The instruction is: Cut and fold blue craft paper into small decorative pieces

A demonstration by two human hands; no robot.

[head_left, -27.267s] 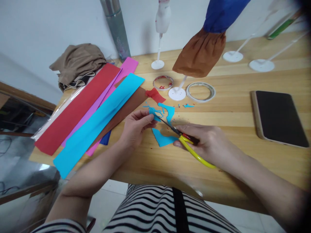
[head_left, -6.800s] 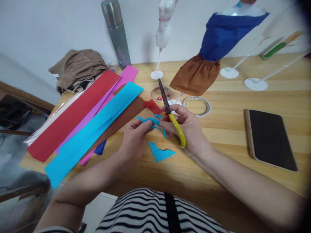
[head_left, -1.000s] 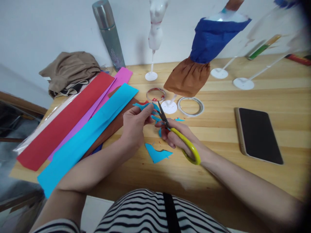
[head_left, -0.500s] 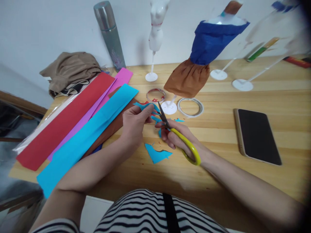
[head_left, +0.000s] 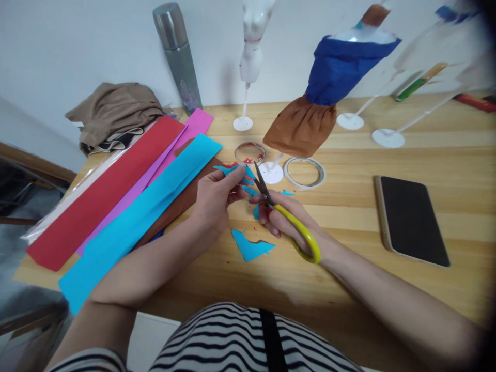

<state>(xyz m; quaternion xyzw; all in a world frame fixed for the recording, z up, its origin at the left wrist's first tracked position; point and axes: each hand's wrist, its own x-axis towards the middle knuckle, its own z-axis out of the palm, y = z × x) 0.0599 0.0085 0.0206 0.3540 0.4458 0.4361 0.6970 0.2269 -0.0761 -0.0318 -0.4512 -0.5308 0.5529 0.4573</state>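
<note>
Between thumb and fingers, my left hand pinches a small piece of blue crepe paper. My right hand is closed around the yellow handles of a pair of scissors. Their dark blades stand slightly apart, right beside the held paper. Below my hands, a curved blue paper scrap lies on the wooden table, with smaller blue and red bits close by. Part of the held piece is hidden behind my fingers.
Red and blue crepe paper strips lie at the left. Behind stand a thermos, a bare mannequin and a mannequin in a blue and brown paper dress. A tape roll and a phone lie rightward.
The view has shifted very slightly. Both hands keep nearly the same position, with the paper and the scissors still held.
</note>
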